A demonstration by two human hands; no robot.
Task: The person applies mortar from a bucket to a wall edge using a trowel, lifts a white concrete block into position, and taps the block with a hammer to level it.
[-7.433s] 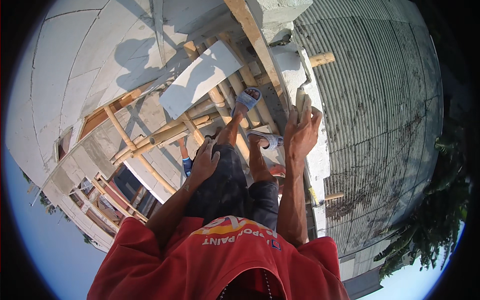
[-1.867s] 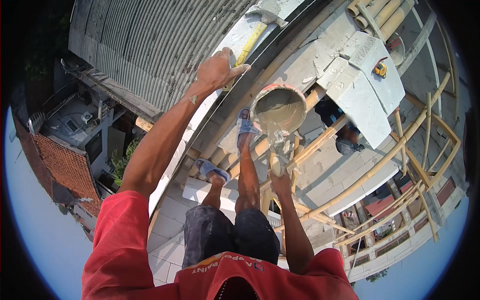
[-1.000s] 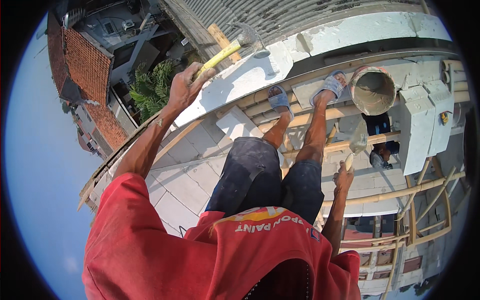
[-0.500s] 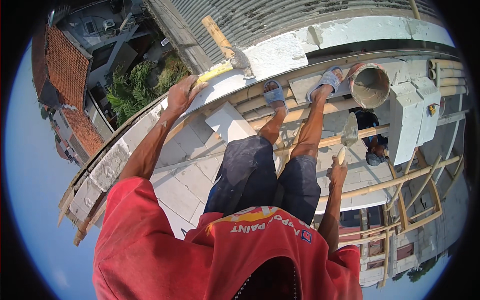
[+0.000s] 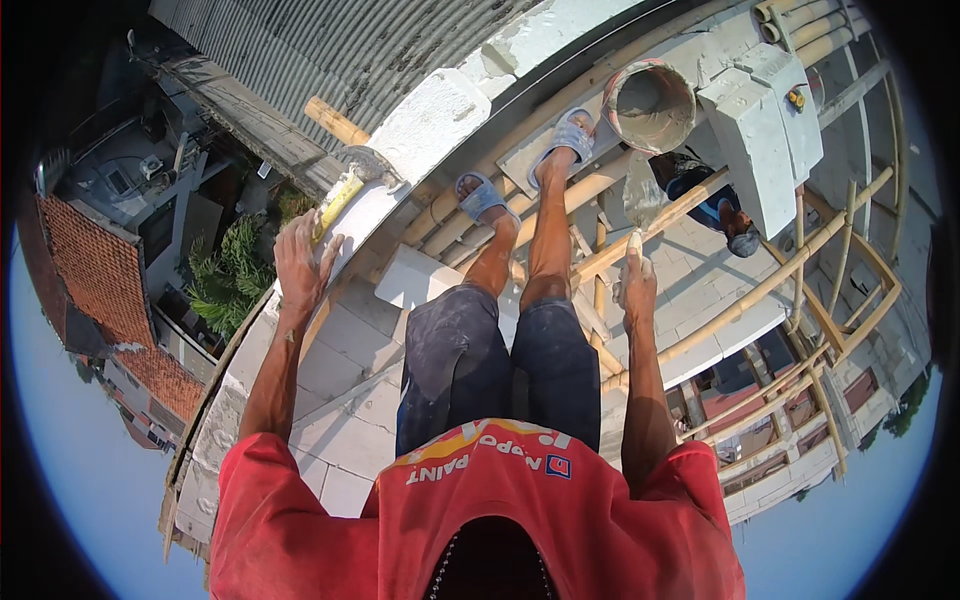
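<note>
My left hand (image 5: 303, 268) is closed loosely round the end of a yellow-handled hammer (image 5: 338, 208). Its dusty grey head rests on or just above the white block (image 5: 440, 105) topping the wall; contact is hard to judge. In my right hand (image 5: 637, 288) is a pointing trowel (image 5: 642, 195), gripped by its pale handle, with the mortar-smeared blade aimed away from me. Beyond the blade stands a bucket (image 5: 690, 125) containing wet grey mortar.
I stand in sandals on bamboo poles (image 5: 585, 190) with gaps between them. White blocks (image 5: 750, 125) are stacked right of the bucket, a small yellow object (image 5: 796, 98) on top. Another person (image 5: 735, 220) is below the scaffold. Corrugated roofing (image 5: 330, 60) lies beyond the wall.
The view has turned, shifting the wall, bucket and blocks leftward and upward in the picture. My right hand has lifted the trowel farther forward. My left hand stays at the hammer handle.
</note>
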